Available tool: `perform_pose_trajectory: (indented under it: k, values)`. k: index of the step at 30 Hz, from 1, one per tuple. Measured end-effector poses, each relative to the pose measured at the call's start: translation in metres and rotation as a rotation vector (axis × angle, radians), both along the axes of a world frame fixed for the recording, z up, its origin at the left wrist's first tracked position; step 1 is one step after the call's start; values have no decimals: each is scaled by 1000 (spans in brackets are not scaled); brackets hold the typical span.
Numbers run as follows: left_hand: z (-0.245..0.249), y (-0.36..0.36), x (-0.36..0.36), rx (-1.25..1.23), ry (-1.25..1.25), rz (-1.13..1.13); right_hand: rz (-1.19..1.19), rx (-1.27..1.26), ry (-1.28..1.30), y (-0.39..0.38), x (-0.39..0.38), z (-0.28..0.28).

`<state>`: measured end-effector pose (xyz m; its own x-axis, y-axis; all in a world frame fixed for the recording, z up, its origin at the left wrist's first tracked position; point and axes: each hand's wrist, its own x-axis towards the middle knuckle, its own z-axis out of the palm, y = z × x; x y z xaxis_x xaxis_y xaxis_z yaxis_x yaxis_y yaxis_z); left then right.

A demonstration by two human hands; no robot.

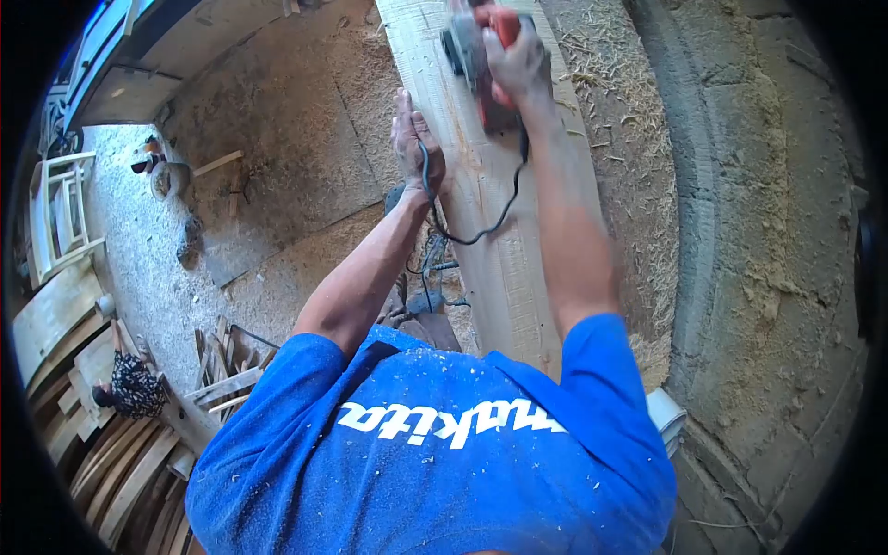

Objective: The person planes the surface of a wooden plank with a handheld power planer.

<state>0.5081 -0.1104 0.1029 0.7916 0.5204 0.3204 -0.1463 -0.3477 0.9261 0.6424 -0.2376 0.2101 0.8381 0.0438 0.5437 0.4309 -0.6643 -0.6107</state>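
Observation:
My right hand [520,63] is wrapped round the red handle of an electric hand planer [470,46], slightly blurred, at the top of the view. The planer sits on a long, pale wooden plank [504,277] that runs away from me. My left hand [416,148] lies along the plank's left edge with its fingers stretched forward. A dark power cord [476,239] trails from the back of the planer, loops over the plank and passes across my left hand near the thumb.
Wood shavings [638,120] cover the ground right of the plank, beside a rough wall [768,231]. Curved timber pieces [120,472] are stacked at lower left, where another person [134,384] is. Pale wooden frames [65,213] stand at far left. A white bucket [664,414] is near my right elbow.

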Motion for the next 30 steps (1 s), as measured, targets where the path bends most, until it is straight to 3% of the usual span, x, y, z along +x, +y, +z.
perform_pose_trajectory:
  k: [2,4,5,6,7,8,10,12,14,17,18,22,23,24,25,26,27,30]
  values:
    - [2,5,-3,-111,84,0,13,-53,222,-29,-69,0]
    - [30,-5,-11,-147,60,78,-128,-14,252,-43,-170,19]
    - [31,-7,-15,-75,53,52,-164,-80,161,-56,-218,14]
    - [33,-9,-18,0,44,27,-164,83,361,-62,-266,28]
    - [34,-12,-25,51,63,-41,-218,147,390,-64,-313,39]
    - [30,-16,-34,54,62,-46,-278,85,472,-84,-364,19]
    - [17,-22,-46,500,150,-188,-352,177,500,-90,-444,25]
    - [16,-25,-43,456,139,-180,-392,133,549,-92,-492,40]
    - [14,-25,-45,591,131,-160,-424,177,617,-93,-493,40]
    - [16,-26,-43,549,115,-158,-386,255,687,-96,-439,43]
    - [19,-26,-43,538,115,-156,-330,184,511,-103,-414,24]
    - [16,-25,-41,531,108,-146,-237,100,362,-97,-299,34]
    - [16,-24,-41,512,107,-153,-253,31,264,-103,-276,9]
    - [15,-23,-41,493,107,-160,-239,147,427,-98,-249,20]
    - [13,-23,-41,493,117,-156,-223,-43,306,-99,-222,14]
    - [14,-24,-40,490,117,-156,-175,118,315,-90,-195,21]
    - [16,-24,-41,477,127,-161,-211,58,219,-90,-169,1]
    - [23,-24,-42,473,138,-169,-104,148,160,-73,-98,16]
